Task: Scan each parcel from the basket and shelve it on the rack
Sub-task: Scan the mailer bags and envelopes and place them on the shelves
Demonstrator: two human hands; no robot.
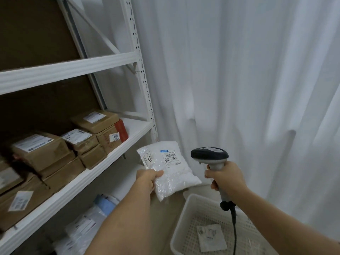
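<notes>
Nearest, a white basket (181, 227) holds one flat parcel (211, 238). Beyond it the right hand (225, 176) wraps a corded scanner (209, 155), and the left hand (147, 178) pinches a white bagged parcel (170, 173) (label up). Farther left, the rack (77, 183) carries brown boxes (42, 151).

Showing white painted metal on the rack (141, 74), matt brown cardboard on the boxes (42, 151) with paper labels, glossy crinkled plastic on the parcel (171, 173), smooth black-and-grey plastic on the scanner (209, 155), perforated plastic on the basket (185, 214), soft white cloth on the curtain (248, 80).
</notes>
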